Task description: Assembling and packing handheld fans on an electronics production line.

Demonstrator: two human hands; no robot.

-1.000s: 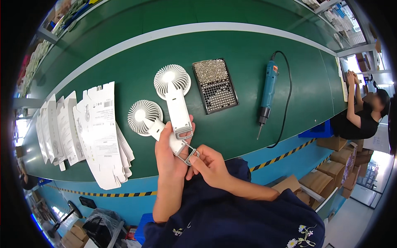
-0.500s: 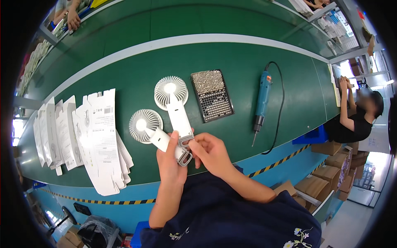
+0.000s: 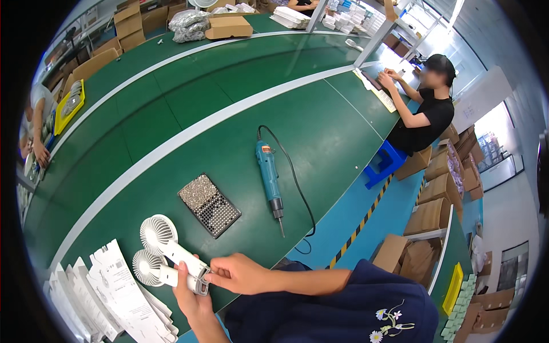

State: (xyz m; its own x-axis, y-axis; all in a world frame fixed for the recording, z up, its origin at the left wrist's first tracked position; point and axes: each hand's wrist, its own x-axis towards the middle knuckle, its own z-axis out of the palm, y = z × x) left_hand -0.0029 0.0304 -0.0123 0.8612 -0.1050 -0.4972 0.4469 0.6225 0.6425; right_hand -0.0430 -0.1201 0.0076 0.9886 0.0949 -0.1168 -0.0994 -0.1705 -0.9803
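Two white handheld fans [image 3: 172,248], which I watched clamped in the left hand [image 3: 193,302], pointed lengthwise toward ten o'clock from the nearer right hand [image 3: 244,274], its bunched fingertips [image 3: 217,271] at the upper handle's [image 3: 186,260] end, grip unclear.

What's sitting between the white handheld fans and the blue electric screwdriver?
In the head view, a black perforated tray, partly filled with small metal pieces, lies between the handheld fans and the electric screwdriver.
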